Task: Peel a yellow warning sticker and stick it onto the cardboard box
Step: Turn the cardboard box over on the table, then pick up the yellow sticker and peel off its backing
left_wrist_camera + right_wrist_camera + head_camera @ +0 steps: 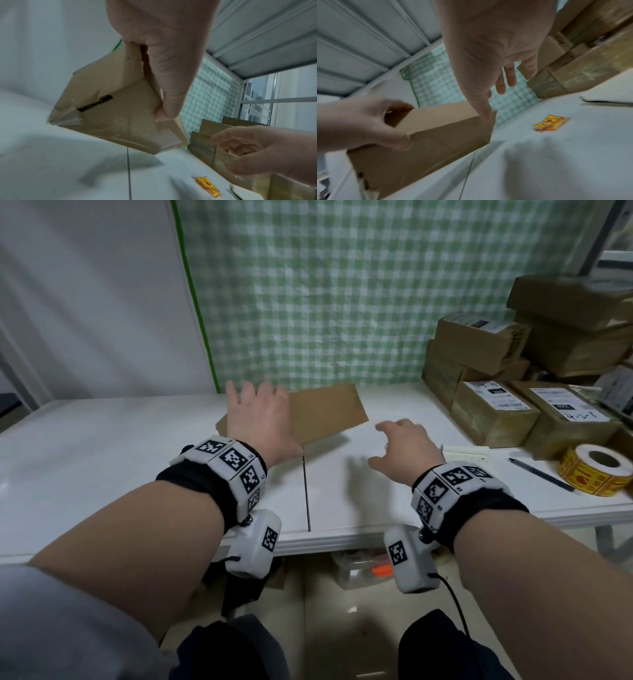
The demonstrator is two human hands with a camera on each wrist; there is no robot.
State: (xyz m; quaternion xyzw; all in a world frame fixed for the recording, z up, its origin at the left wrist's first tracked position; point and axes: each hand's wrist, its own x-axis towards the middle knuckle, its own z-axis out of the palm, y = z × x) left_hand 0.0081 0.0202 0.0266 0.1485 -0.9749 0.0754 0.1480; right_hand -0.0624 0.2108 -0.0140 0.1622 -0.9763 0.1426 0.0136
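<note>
My left hand [258, 409] grips the left end of a plain brown cardboard box [329, 410], thumb on the near face, and holds it tilted above the white table [137, 460]. In the left wrist view the thumb [164, 88] presses the box [120, 117]. My right hand [397, 443] hovers open just right of the box; its thumb tip lies by the box's corner [436, 135]. A loose yellow warning sticker [549, 122] lies flat on the table, also seen as sticker [207, 186]. A roll of yellow stickers [596, 474] sits at the right edge.
Stacked taped parcels with labels [496, 412] crowd the table's right rear. A black pen [541, 474] and a white notepad [466, 453] lie near the roll. A green checked curtain [342, 285] hangs behind. A seam [306, 487] splits the tabletop.
</note>
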